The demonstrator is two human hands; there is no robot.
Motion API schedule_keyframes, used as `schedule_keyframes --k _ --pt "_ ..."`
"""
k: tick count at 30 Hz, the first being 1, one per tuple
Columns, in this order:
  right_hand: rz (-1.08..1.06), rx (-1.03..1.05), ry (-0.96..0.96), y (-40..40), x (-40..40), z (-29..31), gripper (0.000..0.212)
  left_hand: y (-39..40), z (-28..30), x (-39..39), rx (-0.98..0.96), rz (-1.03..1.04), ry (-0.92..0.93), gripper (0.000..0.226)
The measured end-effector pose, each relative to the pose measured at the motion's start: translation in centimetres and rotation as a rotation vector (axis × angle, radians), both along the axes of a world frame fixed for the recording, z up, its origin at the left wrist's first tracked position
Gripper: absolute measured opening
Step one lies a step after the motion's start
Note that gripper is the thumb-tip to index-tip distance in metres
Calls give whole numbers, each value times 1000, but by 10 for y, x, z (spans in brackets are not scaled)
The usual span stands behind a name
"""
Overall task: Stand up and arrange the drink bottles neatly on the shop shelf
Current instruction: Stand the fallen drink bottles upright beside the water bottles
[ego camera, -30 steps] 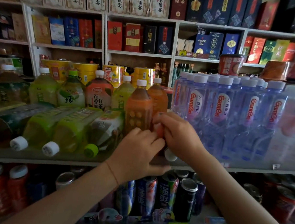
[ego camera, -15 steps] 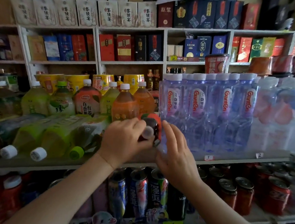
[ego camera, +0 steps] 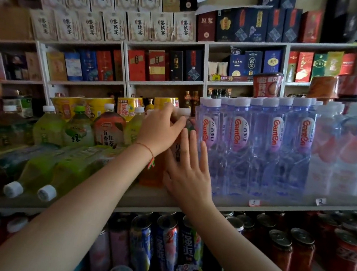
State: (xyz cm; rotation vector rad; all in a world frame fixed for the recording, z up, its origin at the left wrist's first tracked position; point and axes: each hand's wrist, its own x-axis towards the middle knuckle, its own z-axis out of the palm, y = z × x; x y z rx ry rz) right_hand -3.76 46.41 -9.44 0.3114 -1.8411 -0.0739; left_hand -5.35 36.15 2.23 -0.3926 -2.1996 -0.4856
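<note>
An orange-brown tea bottle (ego camera: 151, 173) with a white cap stands upright on the middle shelf (ego camera: 156, 201), between the row of tea bottles and the clear water bottles (ego camera: 272, 146). My left hand (ego camera: 159, 132) grips its shoulder and neck from the left, fingers reaching up to the cap. With straight fingers, my right hand (ego camera: 188, 172) lies flat against the bottle's front and right side. Both hands hide much of its label. Left of it, several green tea bottles (ego camera: 42, 171) lie on their sides, caps toward me.
Upright green and red tea bottles (ego camera: 109, 127) stand behind the lying ones, yellow noodle tubs (ego camera: 100, 106) behind those. Peach-label bottles (ego camera: 349, 152) fill the shelf's right end. Drink cans (ego camera: 160, 244) and red cans (ego camera: 346, 254) crowd the shelf below. Boxed goods line the upper shelves.
The bottle, held tilted with its cap toward me between both hands, now stands upright on the shelf. My right hand has let go and flattened against it; my left moved up to its neck.
</note>
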Motion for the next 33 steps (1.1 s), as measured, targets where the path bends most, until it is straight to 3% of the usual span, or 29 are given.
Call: schedule_keyframes --k 6,11,18,21,27,30,33 --pt "-28 43 33 -1 -9 1 61 -12 -20 -4 -141 5 155 27" --pt "-21 73 30 -3 -14 7 52 -24 -24 4 -257 57 91 46" --pt "-22 49 -158 1 -11 15 48 -67 -33 24 -305 100 -58 46" --pt "11 20 -215 -9 -1 17 55 -97 -31 30 -202 144 -116 42" --pt "467 233 -354 -70 24 0 77 -153 -32 36 -92 182 -301 27" --pt "428 262 -421 -97 22 -11 92 -172 -37 34 -146 163 -364 31" --pt "398 133 -480 -116 15 -12 102 -195 -42 28 -185 109 -411 31"
